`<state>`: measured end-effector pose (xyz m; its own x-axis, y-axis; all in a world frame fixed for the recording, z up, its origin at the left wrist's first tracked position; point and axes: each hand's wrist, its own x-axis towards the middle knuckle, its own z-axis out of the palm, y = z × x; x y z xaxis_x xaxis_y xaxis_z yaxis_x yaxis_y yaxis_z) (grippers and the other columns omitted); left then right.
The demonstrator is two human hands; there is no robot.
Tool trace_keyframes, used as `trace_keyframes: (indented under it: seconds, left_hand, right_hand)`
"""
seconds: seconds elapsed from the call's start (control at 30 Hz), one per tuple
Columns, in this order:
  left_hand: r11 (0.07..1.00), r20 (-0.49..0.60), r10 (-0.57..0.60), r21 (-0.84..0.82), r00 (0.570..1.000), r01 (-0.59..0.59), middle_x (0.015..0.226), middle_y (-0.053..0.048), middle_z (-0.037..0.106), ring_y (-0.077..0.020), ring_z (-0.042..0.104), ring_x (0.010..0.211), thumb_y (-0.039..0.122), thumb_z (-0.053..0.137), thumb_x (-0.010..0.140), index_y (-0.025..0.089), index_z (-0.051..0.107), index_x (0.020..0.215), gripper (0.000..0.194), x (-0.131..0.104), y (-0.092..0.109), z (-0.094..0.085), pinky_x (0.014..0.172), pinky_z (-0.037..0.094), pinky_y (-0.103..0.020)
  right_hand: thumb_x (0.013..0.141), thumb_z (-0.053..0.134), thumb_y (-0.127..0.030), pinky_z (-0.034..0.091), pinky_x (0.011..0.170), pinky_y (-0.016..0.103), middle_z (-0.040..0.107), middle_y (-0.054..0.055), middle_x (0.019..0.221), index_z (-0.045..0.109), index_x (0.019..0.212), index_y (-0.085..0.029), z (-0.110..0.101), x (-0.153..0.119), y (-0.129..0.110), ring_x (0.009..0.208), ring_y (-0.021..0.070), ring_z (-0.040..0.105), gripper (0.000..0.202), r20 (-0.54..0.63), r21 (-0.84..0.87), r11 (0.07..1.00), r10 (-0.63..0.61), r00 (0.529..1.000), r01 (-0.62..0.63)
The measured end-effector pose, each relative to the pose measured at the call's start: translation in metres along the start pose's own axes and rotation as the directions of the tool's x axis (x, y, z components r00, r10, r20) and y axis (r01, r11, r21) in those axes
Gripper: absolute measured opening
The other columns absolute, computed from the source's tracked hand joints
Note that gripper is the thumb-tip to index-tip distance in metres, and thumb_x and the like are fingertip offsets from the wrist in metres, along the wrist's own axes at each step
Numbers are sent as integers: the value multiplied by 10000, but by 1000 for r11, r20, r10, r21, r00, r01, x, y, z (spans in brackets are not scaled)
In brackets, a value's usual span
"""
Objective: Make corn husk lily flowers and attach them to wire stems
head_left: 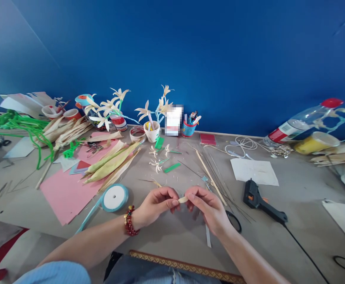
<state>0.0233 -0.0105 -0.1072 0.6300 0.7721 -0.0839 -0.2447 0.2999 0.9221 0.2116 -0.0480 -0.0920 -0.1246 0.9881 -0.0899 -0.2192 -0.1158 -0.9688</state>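
Observation:
Between my two hands I hold a small pale petal-shaped piece, which looks like cut corn husk. My left hand, with a red bead bracelet at its wrist, pinches one end between thumb and fingers. The other end sits in the pinch of my right hand. Scissors lie by my right wrist, their blades partly hidden. Left of my left hand is a roll of light blue ribbon. Beyond my hands lie small husk flowers and green strips.
A black glue gun with its cord lies at the right. Corn husks rest on pink paper at the left. Cups holding husk flowers, a pen cup and a plastic bottle line the blue wall. Thin wires lie mid-table.

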Motion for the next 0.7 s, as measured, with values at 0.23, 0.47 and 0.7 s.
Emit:
trace_keyframes:
  seconds: [0.23,0.47,0.7]
  left_hand:
    - [997,-19,45,68,999,-44,699,-8,550,-101,490,627,369,620,868,141,570,785,248,0,2,-1,637,398,-236]
    - [971,18,24,239,1000,-27,702,-7,546,-100,484,615,369,598,860,144,562,774,243,-2,3,0,599,399,-220]
    - [855,92,49,511,995,-90,727,-8,584,-107,504,652,220,563,839,142,619,790,108,-4,-3,3,610,401,-204]
  right_hand:
    - [846,684,-360,430,576,225,606,-7,707,665,752,-189,-10,4,5,606,108,524,197,-94,-15,999,-44,995,42]
    - [780,740,-404,472,602,246,665,15,707,670,785,-178,-19,15,6,594,122,577,236,-169,-161,987,-44,985,16]
    - [843,625,-477,536,683,310,736,82,837,600,858,-171,-29,30,11,658,153,643,308,-90,-348,937,-3,996,-29]
